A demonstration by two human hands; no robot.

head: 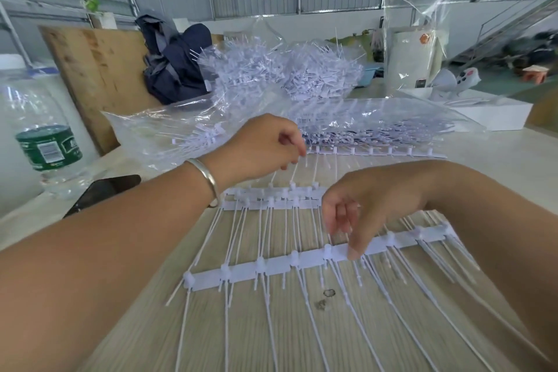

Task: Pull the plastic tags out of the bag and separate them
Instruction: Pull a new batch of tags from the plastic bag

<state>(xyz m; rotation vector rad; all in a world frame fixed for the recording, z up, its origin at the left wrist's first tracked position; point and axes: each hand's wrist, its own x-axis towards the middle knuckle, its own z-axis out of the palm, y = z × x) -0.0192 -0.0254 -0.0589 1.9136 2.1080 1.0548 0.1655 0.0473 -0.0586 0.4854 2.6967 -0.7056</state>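
White plastic under both hands: right hand (359, 214) fingertips press the near white plastic tag strip (271, 267) on the wood-grain table (302, 335); left hand (265, 145) pinches a thin tail. Three loose strips; rest in clear plastic bag (169, 133). Risk: tails cross, so pulling prob. drags neighbours.

A pale wood-grain table (302, 326) fills the view. White tag strips (271, 267) lie across its near middle, thin tails running toward the near edge. Clear bags (169, 127) of tags sit toward the far edge. At the left edge stand a bottle (45, 145) and a dark phone (102, 190). A white box (489, 112) rests far right.
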